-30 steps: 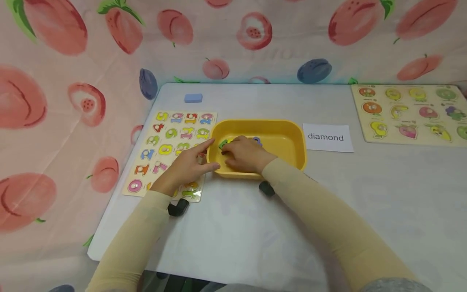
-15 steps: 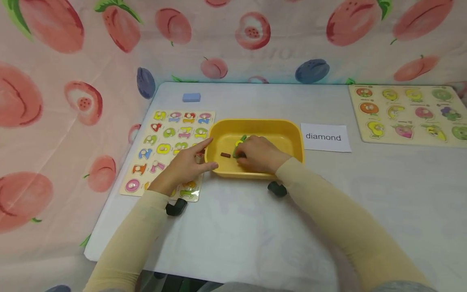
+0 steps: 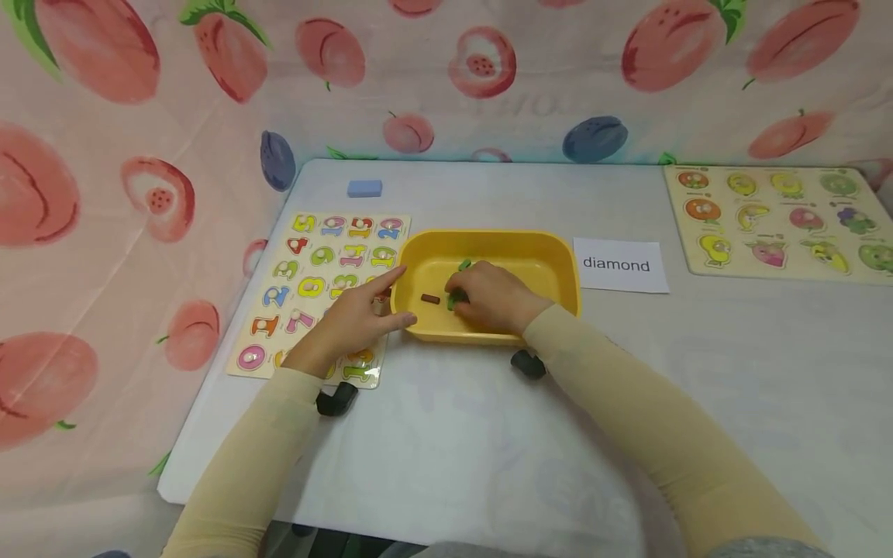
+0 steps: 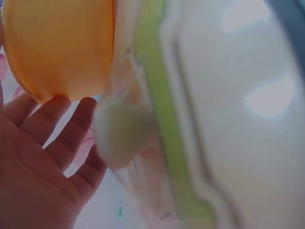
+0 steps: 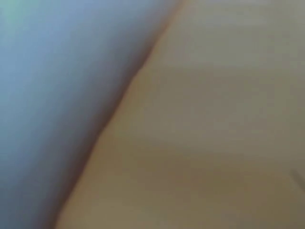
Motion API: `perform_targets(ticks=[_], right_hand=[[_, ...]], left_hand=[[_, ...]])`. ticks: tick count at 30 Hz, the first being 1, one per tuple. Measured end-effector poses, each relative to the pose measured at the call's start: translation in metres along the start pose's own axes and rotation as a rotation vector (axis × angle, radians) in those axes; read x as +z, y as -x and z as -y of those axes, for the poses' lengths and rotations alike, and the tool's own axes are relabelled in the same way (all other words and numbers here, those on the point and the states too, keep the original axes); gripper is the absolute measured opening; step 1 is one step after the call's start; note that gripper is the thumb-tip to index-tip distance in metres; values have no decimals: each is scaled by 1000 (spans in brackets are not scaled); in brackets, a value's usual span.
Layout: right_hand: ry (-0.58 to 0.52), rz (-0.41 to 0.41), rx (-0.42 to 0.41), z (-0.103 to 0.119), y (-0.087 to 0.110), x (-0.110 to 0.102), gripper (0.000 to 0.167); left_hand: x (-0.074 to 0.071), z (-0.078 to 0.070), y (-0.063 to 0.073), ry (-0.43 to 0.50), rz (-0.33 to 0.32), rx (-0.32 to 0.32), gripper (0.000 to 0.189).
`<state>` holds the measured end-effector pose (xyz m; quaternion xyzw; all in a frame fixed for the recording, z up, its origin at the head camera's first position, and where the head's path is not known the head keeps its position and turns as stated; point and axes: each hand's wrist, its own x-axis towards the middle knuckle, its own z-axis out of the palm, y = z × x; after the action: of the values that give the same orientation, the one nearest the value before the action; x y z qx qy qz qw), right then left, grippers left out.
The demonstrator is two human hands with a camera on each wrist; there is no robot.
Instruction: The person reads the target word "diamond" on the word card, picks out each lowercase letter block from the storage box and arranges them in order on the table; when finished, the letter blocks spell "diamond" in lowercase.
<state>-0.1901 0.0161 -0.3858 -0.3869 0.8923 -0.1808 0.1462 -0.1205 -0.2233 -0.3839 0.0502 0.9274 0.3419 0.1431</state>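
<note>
A yellow plastic tray (image 3: 537, 256) sits mid-table in the head view. My left hand (image 3: 352, 318) spreads around its left end, thumb by the front corner, index finger at the left rim. In the left wrist view, the fingers (image 4: 55, 117) are extended with their tips against the tray's outer wall (image 4: 59, 52). Inside the tray, my right hand (image 3: 498, 296) has its fingers curled down over small green pieces (image 3: 452, 301), pinching at one; the palm side is hidden. A brown stick-like piece (image 3: 430, 298) lies left of those fingertips. The right wrist view is filled by blurred sleeve (image 5: 205, 119).
A wooden number puzzle board (image 3: 279, 271) lies partly under my left hand. Right of the tray is a white card (image 3: 617, 279) reading "diamond". A fruit puzzle board (image 3: 774, 256) lies at back right, a blue block (image 3: 364, 188) at back left.
My right hand has moved right within the tray, drawing the green pieces along and leaving the brown piece exposed. A yellow piece near its fingers is now covered. The left hand stays at the tray.
</note>
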Motion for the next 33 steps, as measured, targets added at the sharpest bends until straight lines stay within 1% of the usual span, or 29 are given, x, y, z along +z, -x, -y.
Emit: perform_targets(ticks=[4,8,13,16,19,22,29,33], right_hand=[[21,12,1,1,-1,1,32],[34,22,-3,1,-2,1,29],[5,7,-43,1,-1,1,25],[13,0,-65,1,-1,0,26],[34,19,-91,2,-3,0,26],[48,46,-101,3,-3,1,26],[25,61,-80,3,-1,3,32],[34,67,-64,3,-1,4,35]], left_hand=[[0,0,1,7,-7,8,84],[0,0,1,14,-11,18,84],[0,1,1,7,-10,17,85],[-1,0,1,13,-9,16,85],[-1,0,0,17,-9,20,85],[-1,0,0,23,-5,20,86],[0,0,1,32,6,10,86],[1,0,1,30,6,10,86]])
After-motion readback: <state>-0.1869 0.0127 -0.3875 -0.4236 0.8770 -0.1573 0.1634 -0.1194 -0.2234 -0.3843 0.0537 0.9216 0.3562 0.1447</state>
